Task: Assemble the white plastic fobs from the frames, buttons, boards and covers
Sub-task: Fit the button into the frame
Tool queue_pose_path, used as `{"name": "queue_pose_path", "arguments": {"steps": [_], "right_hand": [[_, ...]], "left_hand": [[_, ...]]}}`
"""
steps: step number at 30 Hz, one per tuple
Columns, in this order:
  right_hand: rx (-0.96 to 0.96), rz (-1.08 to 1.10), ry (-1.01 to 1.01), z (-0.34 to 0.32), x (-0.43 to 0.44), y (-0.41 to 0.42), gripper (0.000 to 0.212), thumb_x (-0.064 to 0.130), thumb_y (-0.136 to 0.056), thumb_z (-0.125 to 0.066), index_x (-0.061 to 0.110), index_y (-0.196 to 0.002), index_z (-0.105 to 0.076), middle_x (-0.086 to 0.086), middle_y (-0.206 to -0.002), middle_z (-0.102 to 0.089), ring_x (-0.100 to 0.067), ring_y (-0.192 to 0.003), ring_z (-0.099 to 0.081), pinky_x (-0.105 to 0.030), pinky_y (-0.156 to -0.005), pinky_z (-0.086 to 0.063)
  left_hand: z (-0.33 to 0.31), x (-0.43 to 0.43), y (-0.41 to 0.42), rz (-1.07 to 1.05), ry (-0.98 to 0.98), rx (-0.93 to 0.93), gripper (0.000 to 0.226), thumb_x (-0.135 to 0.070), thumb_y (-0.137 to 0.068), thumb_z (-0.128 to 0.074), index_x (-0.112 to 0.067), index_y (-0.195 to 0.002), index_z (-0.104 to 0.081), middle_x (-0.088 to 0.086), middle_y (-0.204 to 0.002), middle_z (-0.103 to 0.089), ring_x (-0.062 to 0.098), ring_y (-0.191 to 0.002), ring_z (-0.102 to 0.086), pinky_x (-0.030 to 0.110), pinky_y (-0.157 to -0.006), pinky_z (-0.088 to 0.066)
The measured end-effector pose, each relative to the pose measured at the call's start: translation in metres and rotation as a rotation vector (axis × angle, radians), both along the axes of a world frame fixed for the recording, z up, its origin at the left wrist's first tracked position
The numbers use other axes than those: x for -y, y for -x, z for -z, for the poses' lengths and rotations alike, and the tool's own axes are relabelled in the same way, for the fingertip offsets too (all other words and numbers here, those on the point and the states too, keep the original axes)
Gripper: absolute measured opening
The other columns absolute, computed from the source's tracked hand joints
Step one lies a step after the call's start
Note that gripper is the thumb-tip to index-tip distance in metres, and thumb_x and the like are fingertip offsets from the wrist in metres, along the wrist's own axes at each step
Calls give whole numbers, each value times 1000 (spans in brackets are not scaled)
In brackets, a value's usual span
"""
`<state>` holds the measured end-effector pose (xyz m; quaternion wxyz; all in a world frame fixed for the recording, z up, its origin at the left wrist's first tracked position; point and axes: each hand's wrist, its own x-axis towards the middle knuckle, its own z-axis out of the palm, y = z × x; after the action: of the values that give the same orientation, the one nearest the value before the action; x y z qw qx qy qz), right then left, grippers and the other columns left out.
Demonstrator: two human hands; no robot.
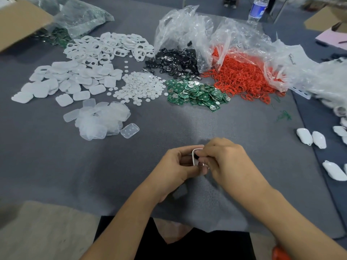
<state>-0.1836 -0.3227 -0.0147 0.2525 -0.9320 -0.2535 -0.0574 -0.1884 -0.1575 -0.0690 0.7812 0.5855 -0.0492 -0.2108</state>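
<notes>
The left hand (176,166) curls its fingers round a white frame (193,152), long axis running away from the body; the right hand (227,162) pinches the frame's right edge, fingertips over a dark part (196,156) in its opening. The green boards (197,92) lie well beyond both hands

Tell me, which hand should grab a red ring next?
Probably the right hand. The red rings lie ahead on its side, while the left hand grips the white frame and could keep it steady. Right now both hands hold the frame.
</notes>
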Motion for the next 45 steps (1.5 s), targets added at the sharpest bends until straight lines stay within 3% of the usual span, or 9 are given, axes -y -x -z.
{"name": "queue_pose_path", "arguments": {"steps": [6, 13, 17, 21, 25, 27, 34, 38, 45], "right_hand": [[-37, 32, -47, -5, -2, -2, 17, -7, -75, -76, 7, -84, -79, -9, -79, -69, -32, -77, -65, -39, -72, -53], [-42, 129, -32, 2, -4, -5, 25, -5, -65, -82, 16, -78, -80, -1, -73, -68, -22, -70, -65, -28, -66, -51], [-235, 326, -120, 2, 0, -8, 33, 8, -66, -87, 32, -70, -65, 12, -73, -64, -2, -67, -60, -9, -60, -43], [-445, 361, -270, -4, 3, -7, 35, 10, -66, -91, 30, -80, -67, 11, -76, -68, 2, -60, -63, -10, -56, -46], [-606, 352, -405, -11, 5, -9, 29, 2, -69, -88, 18, -87, -72, -5, -85, -72, -14, -69, -68, -45, -74, -59], [-628, 367, -462, -9, 5, -6, 31, 0, -71, -87, 19, -92, -72, -5, -86, -72, -17, -73, -71, -51, -78, -59], [-602, 411, -498, 4, 7, 5, 25, 13, -87, -76, 30, -104, -67, 8, -71, -72, -18, -73, -71, -38, -75, -56], [-706, 340, -690, 6, 3, 10, 29, 2, -93, -66, 23, -113, -66, -8, -84, -74, -25, -71, -62, -36, -66, -46], [-756, 270, -847, 17, 9, 14, 35, 9, -92, -67, 22, -125, -63, -5, -85, -73, -9, -61, -52, -19, -55, -41]], "left_hand": [[-3, -2, 0, 42, 4, -4, 43, 9, -89, -71, -12, -126, -71, 13, -115, -75, 18, -108, -69, 30, -101, -53], [-6, -4, 0, 58, -36, 20, 32, 2, -94, -69, -6, -125, -69, 18, -115, -74, 19, -107, -67, 42, -110, -49], [-7, -2, -1, 71, -27, -10, 29, -6, -102, -61, -10, -130, -68, 14, -123, -73, 19, -113, -69, 34, -104, -54], [-4, 1, -1, 38, -78, -17, 25, -3, -105, -53, -9, -124, -69, 14, -121, -73, 18, -108, -71, 32, -98, -57], [-2, 2, 2, 10, -86, 0, 26, -6, -107, -50, -9, -124, -70, 11, -119, -74, 22, -112, -71, 37, -101, -57], [0, 3, 3, -14, -80, 0, 26, -5, -107, -50, -10, -123, -70, 11, -118, -75, 24, -111, -72, 37, -100, -57], [4, 7, 6, -98, -155, 75, 24, -5, -103, -60, -19, -116, -74, 6, -103, -77, 17, -96, -75, 34, -90, -60], [0, 0, 6, -31, -78, 55, 25, -3, -102, -61, -9, -124, -69, 11, -110, -76, 16, -100, -73, 30, -88, -59], [-2, 0, 6, -6, -27, 8, 28, -4, -103, -59, -8, -129, -68, 14, -116, -75, 27, -110, -73, 36, -93, -60]]}}
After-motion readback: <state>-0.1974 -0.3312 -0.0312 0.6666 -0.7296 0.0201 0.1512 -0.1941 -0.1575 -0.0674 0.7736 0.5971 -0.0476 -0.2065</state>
